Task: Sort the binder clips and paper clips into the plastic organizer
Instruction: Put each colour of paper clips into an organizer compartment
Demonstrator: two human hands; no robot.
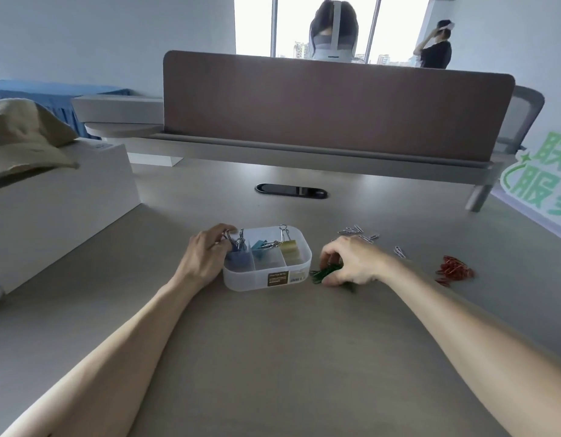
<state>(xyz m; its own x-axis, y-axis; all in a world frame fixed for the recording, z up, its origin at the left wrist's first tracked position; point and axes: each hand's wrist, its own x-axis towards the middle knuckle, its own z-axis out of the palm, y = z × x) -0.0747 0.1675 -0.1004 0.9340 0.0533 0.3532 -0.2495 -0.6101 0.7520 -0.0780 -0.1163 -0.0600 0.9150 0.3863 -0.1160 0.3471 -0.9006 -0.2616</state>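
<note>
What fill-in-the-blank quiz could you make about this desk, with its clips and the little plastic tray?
1. The right hand grips the green paper clips, which lie to the ____ of the organizer.
2. The binder clips that the left hand holds are ____ in colour.
3. The red paper clips lie ____ from the organizer than the green ones.

Missing words: right; blue; farther.
</note>
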